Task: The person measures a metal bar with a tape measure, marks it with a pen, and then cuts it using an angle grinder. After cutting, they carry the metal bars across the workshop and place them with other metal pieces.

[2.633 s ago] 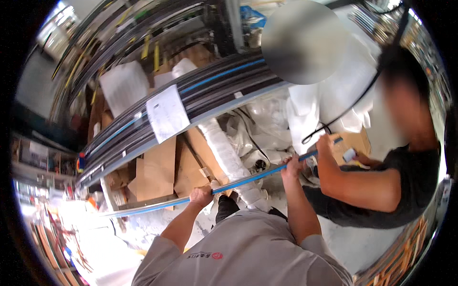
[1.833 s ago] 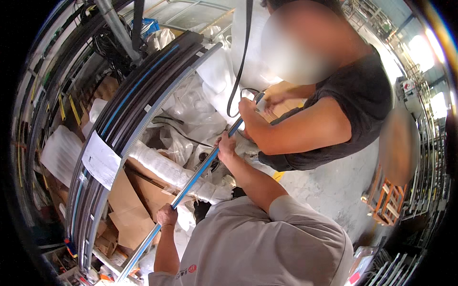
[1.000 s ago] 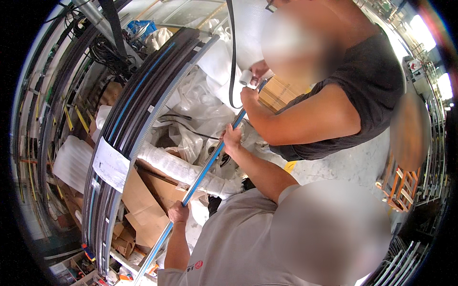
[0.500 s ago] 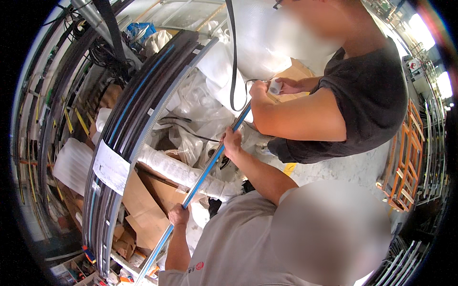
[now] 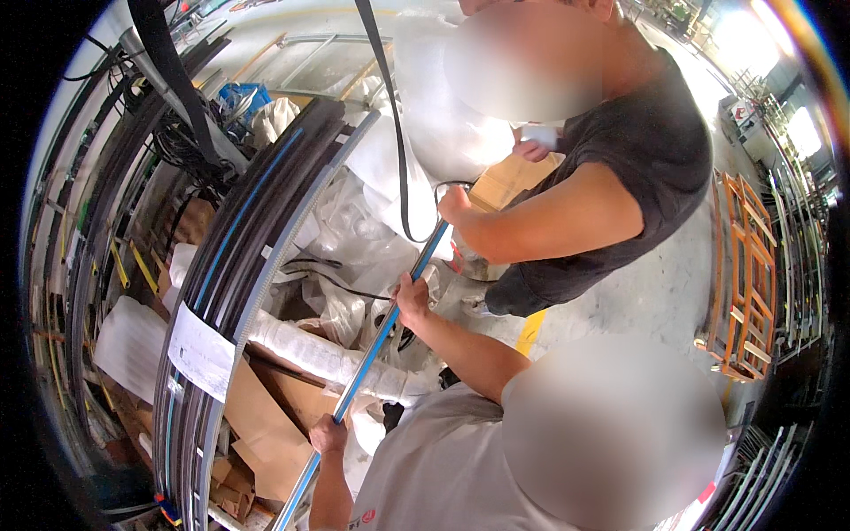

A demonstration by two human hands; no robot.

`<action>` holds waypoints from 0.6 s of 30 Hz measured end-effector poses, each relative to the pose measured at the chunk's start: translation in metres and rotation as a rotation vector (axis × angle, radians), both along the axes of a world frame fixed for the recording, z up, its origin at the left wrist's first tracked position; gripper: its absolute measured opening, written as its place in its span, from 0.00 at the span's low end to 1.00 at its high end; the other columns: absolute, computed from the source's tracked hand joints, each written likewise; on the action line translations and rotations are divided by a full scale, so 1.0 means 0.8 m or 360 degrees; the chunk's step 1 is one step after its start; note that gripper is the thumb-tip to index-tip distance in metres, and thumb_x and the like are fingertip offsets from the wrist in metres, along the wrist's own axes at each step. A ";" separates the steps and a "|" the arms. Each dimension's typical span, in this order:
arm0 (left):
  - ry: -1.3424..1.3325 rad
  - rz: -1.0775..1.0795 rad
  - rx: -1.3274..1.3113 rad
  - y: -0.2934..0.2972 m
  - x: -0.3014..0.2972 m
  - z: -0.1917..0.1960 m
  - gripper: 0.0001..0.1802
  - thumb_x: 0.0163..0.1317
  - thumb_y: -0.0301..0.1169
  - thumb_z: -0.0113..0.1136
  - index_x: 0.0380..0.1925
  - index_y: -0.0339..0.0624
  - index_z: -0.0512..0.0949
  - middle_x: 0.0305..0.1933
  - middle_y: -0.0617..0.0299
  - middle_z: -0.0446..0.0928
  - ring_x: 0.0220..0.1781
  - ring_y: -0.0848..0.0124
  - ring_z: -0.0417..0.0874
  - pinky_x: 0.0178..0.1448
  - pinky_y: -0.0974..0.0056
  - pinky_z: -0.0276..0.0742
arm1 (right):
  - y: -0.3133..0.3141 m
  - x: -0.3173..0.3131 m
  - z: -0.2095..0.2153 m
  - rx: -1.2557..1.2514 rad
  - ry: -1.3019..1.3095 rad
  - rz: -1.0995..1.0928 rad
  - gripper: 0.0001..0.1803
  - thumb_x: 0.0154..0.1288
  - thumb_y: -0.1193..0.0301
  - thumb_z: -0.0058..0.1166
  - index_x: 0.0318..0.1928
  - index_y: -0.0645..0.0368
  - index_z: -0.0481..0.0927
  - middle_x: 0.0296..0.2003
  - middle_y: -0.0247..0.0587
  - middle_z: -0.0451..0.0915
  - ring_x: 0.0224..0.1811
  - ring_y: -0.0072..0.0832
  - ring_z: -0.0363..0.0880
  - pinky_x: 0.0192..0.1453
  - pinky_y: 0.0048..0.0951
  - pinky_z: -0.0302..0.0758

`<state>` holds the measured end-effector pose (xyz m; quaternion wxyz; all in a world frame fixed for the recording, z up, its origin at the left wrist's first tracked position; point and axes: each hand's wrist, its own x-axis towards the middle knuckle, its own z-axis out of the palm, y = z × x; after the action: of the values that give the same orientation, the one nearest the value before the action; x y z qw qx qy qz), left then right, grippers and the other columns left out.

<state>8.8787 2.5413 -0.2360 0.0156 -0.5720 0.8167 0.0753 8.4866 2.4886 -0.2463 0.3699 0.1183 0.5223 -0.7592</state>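
Note:
Neither my left hand nor my right hand is in view. Two other people work here. One in a grey shirt (image 5: pixel 425 451) grips a long, narrow blue-and-silver profile (image 5: pixel 365 361) with two hands, a lower hand (image 5: pixel 328 434) and an upper hand (image 5: pixel 412 299). It slants from the bottom edge up to the middle. A person in a black shirt (image 5: pixel 651 168) has one hand (image 5: pixel 455 204) closed at its upper end. That person's other hand (image 5: pixel 529 149) holds a small whitish roll (image 5: pixel 538 136), blurred and apart from the profile.
Bundled dark curved profiles (image 5: pixel 243 239), wrapped with a white sheet (image 5: pixel 202 354), stand left. Behind the blue-and-silver profile lie clear plastic wrap (image 5: pixel 341 221) and cardboard (image 5: pixel 261 416). A black strap (image 5: pixel 390 97) hangs from above. An orange rack (image 5: pixel 744 274) stands right.
The view has shifted, moving much of the scene slightly left. The black-shirted person's two hands have drawn apart, with the whitish roll now farther from the profile's end. The grey-shirted person keeps hold.

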 end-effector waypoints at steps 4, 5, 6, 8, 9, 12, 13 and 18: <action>-0.0066 -0.0012 -0.0006 -0.006 -0.002 -0.003 0.13 0.51 0.40 0.67 0.19 0.44 0.79 0.24 0.48 0.82 0.28 0.47 0.84 0.35 0.47 0.81 | 0.010 -0.009 0.018 -0.0035 -0.0127 0.0077 0.12 0.76 0.64 0.46 0.38 0.58 0.65 0.22 0.37 0.70 0.21 0.28 0.72 0.25 0.35 0.72; -0.0057 -0.0002 -0.0014 -0.001 -0.003 -0.003 0.13 0.51 0.40 0.67 0.19 0.44 0.79 0.25 0.48 0.82 0.28 0.47 0.84 0.35 0.47 0.81 | 0.015 -0.006 0.016 -0.0064 -0.0164 0.0098 0.12 0.76 0.63 0.46 0.38 0.57 0.65 0.23 0.37 0.71 0.23 0.28 0.73 0.27 0.35 0.74; -0.0053 -0.0004 -0.0026 0.001 -0.002 -0.002 0.13 0.51 0.40 0.67 0.19 0.44 0.79 0.25 0.48 0.82 0.29 0.47 0.84 0.35 0.47 0.81 | 0.015 -0.007 0.017 -0.0059 -0.0158 0.0102 0.12 0.76 0.64 0.46 0.38 0.57 0.65 0.23 0.37 0.71 0.23 0.28 0.73 0.27 0.35 0.74; -0.0036 -0.0021 -0.0030 -0.001 -0.005 0.000 0.13 0.52 0.41 0.67 0.19 0.44 0.79 0.25 0.48 0.82 0.29 0.47 0.85 0.35 0.46 0.81 | 0.014 -0.013 0.019 -0.0051 -0.0143 0.0110 0.11 0.77 0.64 0.45 0.38 0.57 0.65 0.24 0.37 0.71 0.23 0.28 0.73 0.28 0.34 0.74; -0.0020 -0.0063 -0.0020 -0.008 -0.013 -0.001 0.14 0.52 0.41 0.66 0.19 0.44 0.79 0.25 0.48 0.82 0.29 0.47 0.85 0.36 0.46 0.81 | 0.013 -0.023 0.005 -0.0060 -0.0116 0.0081 0.14 0.75 0.62 0.48 0.41 0.61 0.67 0.24 0.40 0.72 0.22 0.32 0.72 0.27 0.39 0.73; -0.0001 -0.0147 -0.0040 -0.022 -0.024 -0.010 0.14 0.53 0.42 0.65 0.19 0.44 0.79 0.25 0.48 0.82 0.29 0.47 0.84 0.35 0.46 0.81 | 0.020 -0.034 -0.042 0.0835 0.0663 0.0264 0.21 0.74 0.58 0.51 0.44 0.68 0.69 0.24 0.45 0.73 0.25 0.41 0.75 0.31 0.46 0.74; -0.0021 -0.0072 -0.0054 -0.011 -0.005 -0.013 0.14 0.54 0.42 0.65 0.19 0.45 0.79 0.25 0.49 0.82 0.28 0.47 0.84 0.35 0.46 0.81 | 0.024 -0.002 -0.010 0.1109 0.0810 0.0364 0.26 0.69 0.57 0.56 0.47 0.71 0.70 0.33 0.55 0.77 0.38 0.50 0.79 0.44 0.50 0.75; -0.0243 0.0205 0.0359 0.018 0.011 0.007 0.16 0.59 0.45 0.60 0.26 0.45 0.83 0.34 0.51 0.84 0.37 0.50 0.86 0.43 0.48 0.81 | 0.107 0.106 0.051 0.0356 0.2334 0.1215 0.26 0.60 0.61 0.62 0.51 0.67 0.72 0.52 0.61 0.72 0.58 0.54 0.70 0.62 0.50 0.66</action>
<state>8.8871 2.5557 -0.2303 0.1369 -0.6219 0.7611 0.1237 8.5715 2.5738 -0.2054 0.1539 -0.5552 0.7071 -0.4099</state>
